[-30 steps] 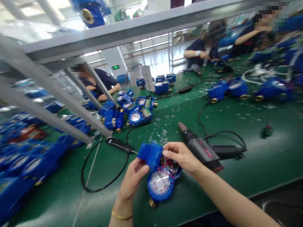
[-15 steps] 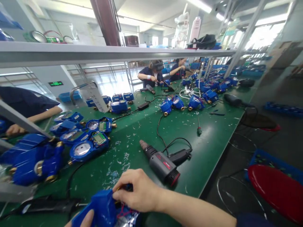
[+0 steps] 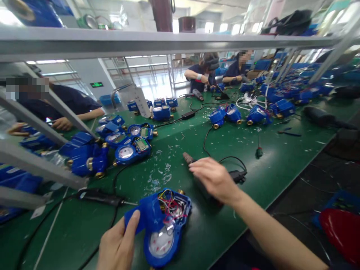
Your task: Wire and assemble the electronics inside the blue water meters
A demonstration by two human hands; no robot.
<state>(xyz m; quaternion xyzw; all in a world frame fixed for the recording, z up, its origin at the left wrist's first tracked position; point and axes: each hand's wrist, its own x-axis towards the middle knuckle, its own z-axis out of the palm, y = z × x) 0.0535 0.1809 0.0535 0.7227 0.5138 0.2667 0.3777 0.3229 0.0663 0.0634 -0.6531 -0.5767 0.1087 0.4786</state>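
Note:
My left hand [image 3: 119, 238] grips the blue flip lid [image 3: 152, 213] of a water meter [image 3: 161, 243] between thumb and fingers. The lid is swung up from the body. Red, yellow and white wires [image 3: 173, 204] lie exposed in the meter's upper compartment, above its round dial. My right hand [image 3: 215, 178] is over the heat gun [image 3: 204, 189], fingers stretched out and not wrapped around it. The hand hides much of the gun's body; its nozzle and black handle show. Whether the fingers touch the gun, I cannot tell.
A black electric screwdriver [image 3: 102, 197] lies left of the meter. Several blue meters [image 3: 132, 150] stand beyond it, near the metal shelf post [image 3: 39, 165]. A small screwdriver [image 3: 259, 150] and pliers [image 3: 289, 132] lie to the right. Co-workers [image 3: 199, 75] sit across the green bench [image 3: 174, 161].
My right hand has left the meter's wires and moved right and away from me, over the heat gun. More of the meter shows now. The camera view has shifted.

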